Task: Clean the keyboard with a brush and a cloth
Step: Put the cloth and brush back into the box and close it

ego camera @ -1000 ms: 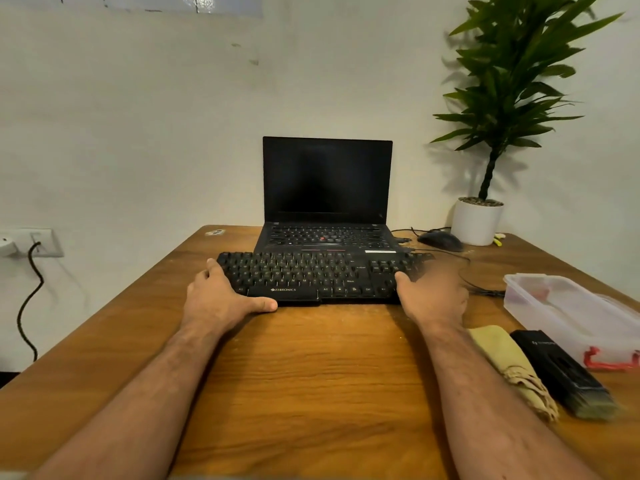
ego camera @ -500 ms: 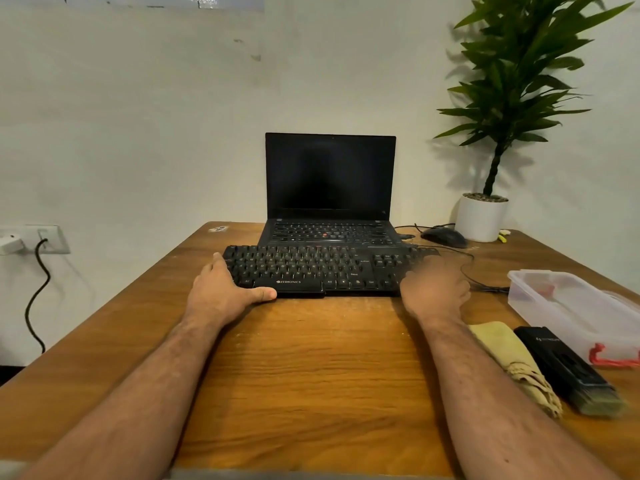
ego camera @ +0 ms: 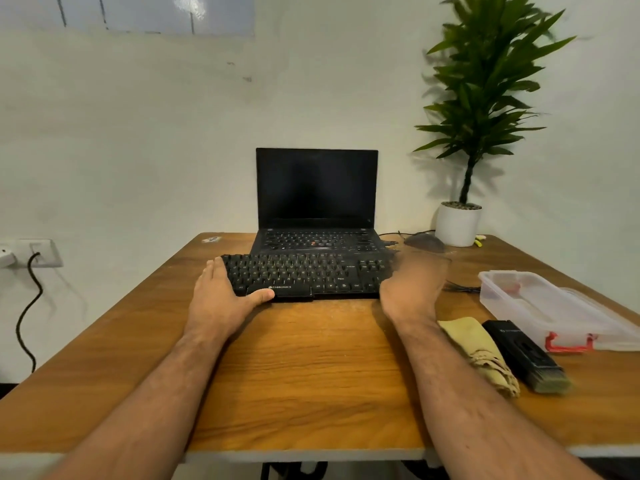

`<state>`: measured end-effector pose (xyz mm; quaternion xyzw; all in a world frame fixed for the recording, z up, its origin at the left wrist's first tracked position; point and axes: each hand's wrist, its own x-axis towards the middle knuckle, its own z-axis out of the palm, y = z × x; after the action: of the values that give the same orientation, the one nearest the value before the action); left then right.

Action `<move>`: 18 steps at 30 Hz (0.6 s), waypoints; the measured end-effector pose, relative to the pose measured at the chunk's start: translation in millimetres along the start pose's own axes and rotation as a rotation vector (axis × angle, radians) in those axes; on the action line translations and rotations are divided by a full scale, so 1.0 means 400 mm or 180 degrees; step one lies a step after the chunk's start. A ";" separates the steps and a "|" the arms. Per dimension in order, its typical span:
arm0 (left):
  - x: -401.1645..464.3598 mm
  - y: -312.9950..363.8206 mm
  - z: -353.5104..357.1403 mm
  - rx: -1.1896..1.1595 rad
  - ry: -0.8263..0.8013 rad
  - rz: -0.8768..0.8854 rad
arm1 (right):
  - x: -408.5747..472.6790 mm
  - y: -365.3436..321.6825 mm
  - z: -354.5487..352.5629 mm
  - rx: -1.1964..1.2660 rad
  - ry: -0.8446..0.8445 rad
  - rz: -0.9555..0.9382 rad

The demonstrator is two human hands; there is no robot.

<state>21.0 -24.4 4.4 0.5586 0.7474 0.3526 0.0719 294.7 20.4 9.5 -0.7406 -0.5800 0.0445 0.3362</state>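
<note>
At desk centre: black plastic keyboard [ego camera: 306,277] lies crosswise | your left hand [ego camera: 221,297] grips its left end | right hand [ego camera: 412,289] blurred, grip unclear | black flat brush [ego camera: 524,355], yellow folded cloth [ego camera: 479,351] nearest your right.

keyboard [ego camera: 304,277] lies before laptop [ego camera: 317,216]; cloth [ego camera: 479,353] left of brush [ego camera: 524,355].
</note>
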 end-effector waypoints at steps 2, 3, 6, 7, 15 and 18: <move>-0.045 0.031 -0.004 -0.0065 0.0027 0.0354 | -0.016 -0.012 -0.048 0.0305 0.0076 -0.0332; -0.067 0.048 0.000 -0.0065 -0.0043 0.0524 | -0.017 -0.011 -0.082 0.0469 0.0110 -0.0436; -0.127 0.100 0.014 -0.0065 -0.0316 0.0915 | 0.009 0.020 -0.192 0.0168 -0.0145 -0.0589; -0.146 0.119 0.022 -0.0122 -0.0398 0.1019 | 0.021 0.040 -0.225 -0.0079 -0.0399 -0.0574; -0.269 0.326 0.130 -0.0605 -0.1197 0.1222 | -0.026 0.127 -0.332 -0.1303 -0.2316 -0.0395; -0.287 0.388 0.177 -0.1236 -0.1559 0.0787 | -0.022 0.135 -0.321 -0.1164 -0.2175 -0.0488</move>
<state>220.3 -74.8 13.3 0.6890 0.5534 0.3497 0.3111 395.3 -50.2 75.9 -0.6854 -0.7105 0.1591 -0.0114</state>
